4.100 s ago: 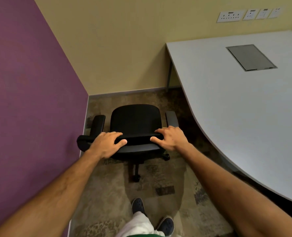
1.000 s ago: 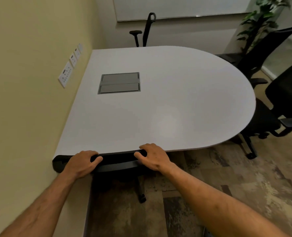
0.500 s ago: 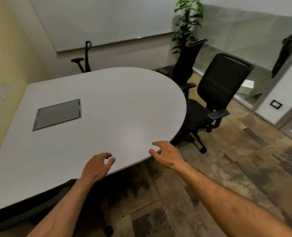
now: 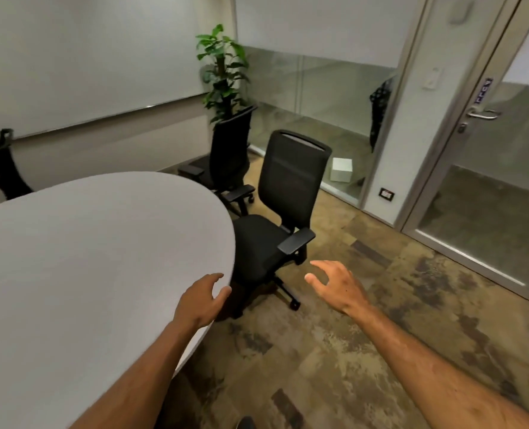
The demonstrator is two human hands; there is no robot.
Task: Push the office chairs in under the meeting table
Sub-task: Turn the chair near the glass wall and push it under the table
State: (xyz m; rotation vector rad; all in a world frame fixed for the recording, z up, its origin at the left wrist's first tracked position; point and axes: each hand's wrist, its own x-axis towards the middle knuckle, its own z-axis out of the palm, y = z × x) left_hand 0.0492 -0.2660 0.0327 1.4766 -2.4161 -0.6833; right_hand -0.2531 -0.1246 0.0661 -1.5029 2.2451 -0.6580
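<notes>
The white meeting table [image 4: 80, 261] fills the left half of the view, its rounded end pointing right. A black mesh-backed office chair [image 4: 291, 184] stands at that rounded end, its seat partly under the edge and its back turned slightly right. A second black chair [image 4: 229, 150] stands behind it, beside the table. A third chair [image 4: 7, 168] shows at the far left behind the table. My left hand [image 4: 203, 300] hovers open over the table's edge. My right hand [image 4: 339, 286] is open in the air, a little short of the near chair's armrest [image 4: 295, 241].
A potted plant [image 4: 223, 72] stands in the corner behind the chairs. Glass partition panels and a glass door [image 4: 486, 187] with a lever handle run along the right. A small white box [image 4: 341, 170] sits behind the glass. Patterned carpet [image 4: 381, 320] stretches between me and the door.
Both hands let go of the first chair, now pushed under the table and out of view. My view swung right towards the chairs at the rounded end, and my hands moved that way.
</notes>
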